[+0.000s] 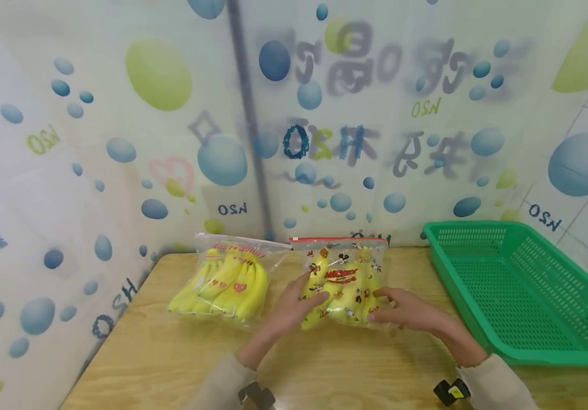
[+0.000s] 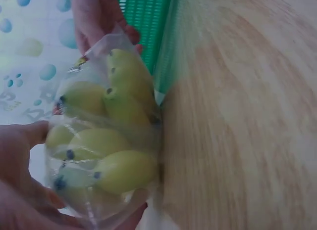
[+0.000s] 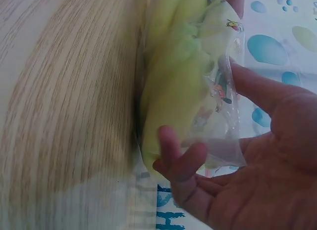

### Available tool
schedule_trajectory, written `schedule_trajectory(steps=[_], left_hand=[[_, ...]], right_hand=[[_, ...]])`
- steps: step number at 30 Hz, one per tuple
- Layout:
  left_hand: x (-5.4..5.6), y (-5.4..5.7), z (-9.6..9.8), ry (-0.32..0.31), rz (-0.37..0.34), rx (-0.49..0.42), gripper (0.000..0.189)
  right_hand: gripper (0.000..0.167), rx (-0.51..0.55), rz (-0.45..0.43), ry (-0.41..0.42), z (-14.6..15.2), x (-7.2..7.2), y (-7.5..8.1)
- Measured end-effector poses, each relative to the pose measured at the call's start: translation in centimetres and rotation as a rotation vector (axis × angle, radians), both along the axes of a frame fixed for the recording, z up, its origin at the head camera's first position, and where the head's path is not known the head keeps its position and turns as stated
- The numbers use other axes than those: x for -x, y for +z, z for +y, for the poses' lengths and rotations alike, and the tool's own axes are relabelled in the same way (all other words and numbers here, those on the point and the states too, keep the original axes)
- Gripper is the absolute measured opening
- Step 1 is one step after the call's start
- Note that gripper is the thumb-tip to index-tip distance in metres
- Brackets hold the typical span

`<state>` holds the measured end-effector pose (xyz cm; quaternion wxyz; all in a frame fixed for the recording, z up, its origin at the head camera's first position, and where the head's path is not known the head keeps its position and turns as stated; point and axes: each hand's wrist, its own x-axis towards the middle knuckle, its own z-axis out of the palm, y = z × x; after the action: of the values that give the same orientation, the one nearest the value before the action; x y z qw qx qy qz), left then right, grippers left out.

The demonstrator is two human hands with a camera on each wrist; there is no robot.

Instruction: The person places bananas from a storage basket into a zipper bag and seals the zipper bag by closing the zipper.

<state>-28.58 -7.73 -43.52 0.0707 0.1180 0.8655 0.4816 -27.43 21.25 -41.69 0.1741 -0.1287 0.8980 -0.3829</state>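
Observation:
A clear zip bag of bananas (image 1: 344, 296), with a red zip edge and cartoon print, lies on the wooden table in the head view. My left hand (image 1: 294, 304) holds its left side, thumb over the front. At the opposite side, my right hand (image 1: 409, 310) grips the bag's edge with bent fingers. The left wrist view shows banana tips (image 2: 126, 170) through the plastic and left fingers partly hidden behind it. In the right wrist view the thumb and fingertips (image 3: 185, 161) sit about the bag's end.
Left of this bag lies a second zip bag of bananas (image 1: 224, 285) with a pale zip edge and hearts. A green plastic basket (image 1: 458, 296) stands at the right. Behind the wooden table (image 1: 171, 364) hangs a bubble-patterned curtain (image 1: 299, 199).

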Motion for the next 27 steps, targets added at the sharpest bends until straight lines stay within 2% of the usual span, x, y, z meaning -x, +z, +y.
schedule_trajectory(steps=[7,11,14,18,25,27], left_hand=[[0.5,0.2,-0.2,-0.023,-0.004,0.006,0.088],[0.7,0.4,-0.5,-0.012,0.011,-0.005,0.087],[0.8,0.8,-0.7,0.013,0.046,-0.006,0.086],[0.8,1.6,-0.9,0.048,0.116,0.002,0.083],[0.7,2.8,-1.0,0.041,0.151,0.004,0.078],[0.6,3.2,-1.1,0.048,0.175,0.031,0.076]], right_hand=[[0.074,-0.028,-0.008,0.019,-0.1,0.2,-0.1],[0.072,-0.066,0.065,0.029,-0.3,0.2,0.3],[0.071,-0.094,0.123,0.024,-0.2,0.0,0.7],[0.068,-0.076,0.163,0.005,0.1,-0.4,1.4],[0.063,-0.064,0.188,0.008,0.1,-0.9,2.4],[0.064,-0.070,0.199,-0.003,0.1,-1.1,2.5]])
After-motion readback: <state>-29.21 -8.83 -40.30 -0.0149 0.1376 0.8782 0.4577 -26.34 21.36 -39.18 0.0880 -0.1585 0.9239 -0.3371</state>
